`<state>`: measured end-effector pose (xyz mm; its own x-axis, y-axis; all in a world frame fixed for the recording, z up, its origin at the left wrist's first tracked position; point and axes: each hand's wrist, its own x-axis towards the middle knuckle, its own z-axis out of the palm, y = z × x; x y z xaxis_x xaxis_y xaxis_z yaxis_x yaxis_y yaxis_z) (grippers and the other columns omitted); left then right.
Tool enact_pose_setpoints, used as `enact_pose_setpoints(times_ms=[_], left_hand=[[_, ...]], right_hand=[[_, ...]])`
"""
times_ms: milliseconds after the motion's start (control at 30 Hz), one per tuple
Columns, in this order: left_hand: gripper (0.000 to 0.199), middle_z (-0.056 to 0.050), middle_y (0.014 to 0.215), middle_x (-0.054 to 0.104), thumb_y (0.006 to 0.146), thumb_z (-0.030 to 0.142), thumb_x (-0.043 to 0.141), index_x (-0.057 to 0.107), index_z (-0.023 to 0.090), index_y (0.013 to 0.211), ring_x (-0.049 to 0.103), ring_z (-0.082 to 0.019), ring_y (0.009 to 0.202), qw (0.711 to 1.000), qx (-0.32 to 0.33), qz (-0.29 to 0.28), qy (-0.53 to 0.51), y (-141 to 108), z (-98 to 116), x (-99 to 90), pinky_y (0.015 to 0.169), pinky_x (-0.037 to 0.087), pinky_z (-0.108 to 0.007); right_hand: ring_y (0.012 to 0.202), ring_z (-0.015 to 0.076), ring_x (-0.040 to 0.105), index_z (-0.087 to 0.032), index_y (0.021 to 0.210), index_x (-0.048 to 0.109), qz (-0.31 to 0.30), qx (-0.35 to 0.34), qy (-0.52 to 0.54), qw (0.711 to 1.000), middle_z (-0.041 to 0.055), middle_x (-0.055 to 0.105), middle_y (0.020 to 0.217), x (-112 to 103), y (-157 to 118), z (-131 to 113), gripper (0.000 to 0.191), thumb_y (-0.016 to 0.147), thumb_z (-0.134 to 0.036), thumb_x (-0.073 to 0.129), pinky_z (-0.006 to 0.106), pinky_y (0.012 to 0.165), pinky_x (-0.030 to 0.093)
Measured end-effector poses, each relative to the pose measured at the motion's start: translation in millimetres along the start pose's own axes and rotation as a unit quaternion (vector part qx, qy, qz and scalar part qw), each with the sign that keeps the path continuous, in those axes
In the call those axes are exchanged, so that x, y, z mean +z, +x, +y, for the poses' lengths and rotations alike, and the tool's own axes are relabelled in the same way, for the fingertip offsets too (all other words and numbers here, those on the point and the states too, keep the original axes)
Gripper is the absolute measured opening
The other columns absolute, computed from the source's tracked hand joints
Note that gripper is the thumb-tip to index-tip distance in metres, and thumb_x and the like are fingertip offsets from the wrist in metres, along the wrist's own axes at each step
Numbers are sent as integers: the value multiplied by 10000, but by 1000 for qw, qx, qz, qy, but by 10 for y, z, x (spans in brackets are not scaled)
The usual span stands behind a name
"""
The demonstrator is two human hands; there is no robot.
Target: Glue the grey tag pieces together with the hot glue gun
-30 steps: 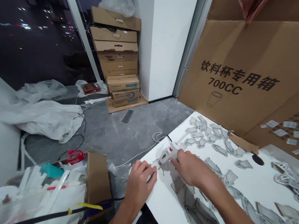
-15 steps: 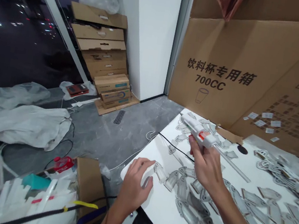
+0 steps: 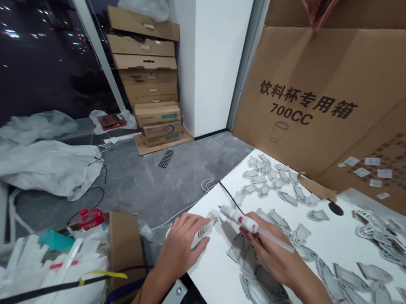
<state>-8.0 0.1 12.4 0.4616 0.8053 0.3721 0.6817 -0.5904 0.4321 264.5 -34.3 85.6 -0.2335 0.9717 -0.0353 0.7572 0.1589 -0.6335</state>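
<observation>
My right hand (image 3: 272,244) grips a white hot glue gun (image 3: 238,217), with a clear glue stick (image 3: 275,240) sticking out of its back. The nozzle points left, close to a small grey flat piece (image 3: 207,228) at the table's left edge. Fingers and thumb of my left hand (image 3: 180,244) are closed around that piece, which is tilted up and partly hidden. Many similar grey pieces (image 3: 256,292) with rounded, holed ends lie on the white table (image 3: 205,287), some under my right hand and forearm.
A large cardboard box (image 3: 308,61) stands behind the table. More grey parts and white cords (image 3: 378,231) are heaped at the right. A black cable (image 3: 230,195) crosses the table edge. At lower left is a full box of scraps (image 3: 123,247); stacked cartons (image 3: 143,62) stand by the window.
My right hand has brought the glue gun down and left, towards my left hand. My left hand has taken hold of a grey piece at the edge and tilted it up.
</observation>
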Motion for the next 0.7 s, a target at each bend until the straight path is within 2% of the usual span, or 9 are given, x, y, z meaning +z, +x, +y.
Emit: enact_pose_setpoints(times_ms=[100, 333, 533, 700], left_hand=[[322, -48, 1185, 739, 955, 132, 656, 704, 276, 1240, 643, -261, 1102, 1000, -10, 10, -22, -7, 8, 28, 924, 502, -415], [288, -51, 1140, 744, 940, 149, 676, 739, 277, 1190, 637, -266, 1061, 1000, -22, 20, -8, -1, -5, 98, 877, 483, -440], [294, -41, 1127, 752, 934, 164, 709, 753, 294, 1194, 644, -263, 1069, 999, -25, 19, -7, -2, -12, 110, 876, 493, -441], [291, -37, 1115, 759, 928, 162, 722, 758, 296, 1183, 650, -263, 1054, 999, -26, 22, -7, 6, -4, 92, 858, 489, -437]], right_hand=[[832, 218, 633, -266, 1004, 530, -43, -21, -14, 999, 18, 668, 944, 46, -5, 36, 364, 1156, -499, 295, 343, 791, 461], [781, 203, 603, -260, 1007, 514, -61, -45, -43, 996, 20, 667, 944, 106, 26, -34, 325, 1161, -432, 285, 322, 686, 361], [778, 201, 601, -260, 978, 478, -65, -33, -34, 997, 20, 662, 951, 160, 47, -45, 265, 1150, -375, 313, 315, 692, 351], [809, 220, 617, -265, 1010, 490, -66, 2, -16, 998, 19, 670, 951, 202, 43, -32, 266, 1150, -405, 312, 324, 728, 371]])
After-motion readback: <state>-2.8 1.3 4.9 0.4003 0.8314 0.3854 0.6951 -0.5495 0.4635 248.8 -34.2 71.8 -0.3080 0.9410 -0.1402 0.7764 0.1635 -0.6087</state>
